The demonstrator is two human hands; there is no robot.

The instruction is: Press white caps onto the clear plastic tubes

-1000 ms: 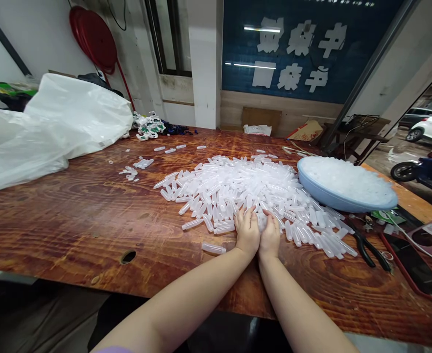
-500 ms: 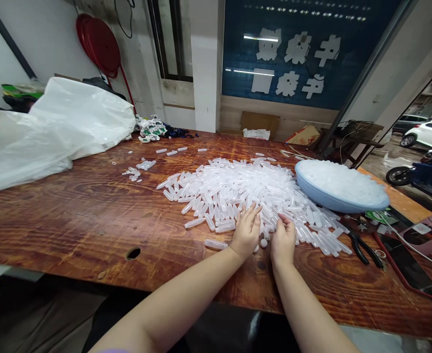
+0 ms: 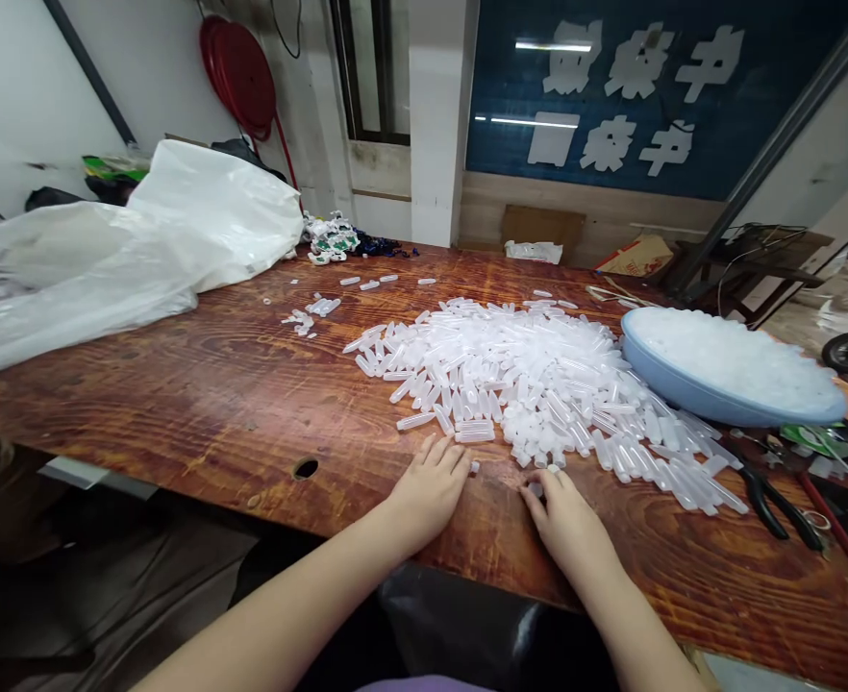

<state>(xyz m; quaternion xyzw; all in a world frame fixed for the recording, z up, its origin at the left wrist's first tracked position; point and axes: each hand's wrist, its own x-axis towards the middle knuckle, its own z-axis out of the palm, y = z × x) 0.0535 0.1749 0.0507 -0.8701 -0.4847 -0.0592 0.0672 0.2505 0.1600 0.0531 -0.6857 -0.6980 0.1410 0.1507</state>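
A wide pile of translucent white plastic tubes [image 3: 496, 356] covers the middle of the wooden table [image 3: 236, 413]. At its near edge lies a cluster of small white caps [image 3: 536, 432]. My left hand [image 3: 435, 485] rests palm down on the table, fingers spread, just in front of a few tubes lying side by side, with one small cap [image 3: 474, 468] beside its fingertips. My right hand [image 3: 564, 509] is in front of the cap cluster, its thumb and fingers curled around a small whitish piece, probably a cap.
A blue basin [image 3: 719, 394] heaped with white pieces stands at the right. Black-handled pliers [image 3: 781, 505] lie near it. A large white plastic bag [image 3: 214, 216] covers the back left. Stray tubes and fragments lie behind the pile; a hole [image 3: 306, 468] is near the front edge.
My left hand has moved left and back from the pile and now lies flat. My right hand has drawn nearer to the table's front edge. The cap cluster is now uncovered. The view has turned.
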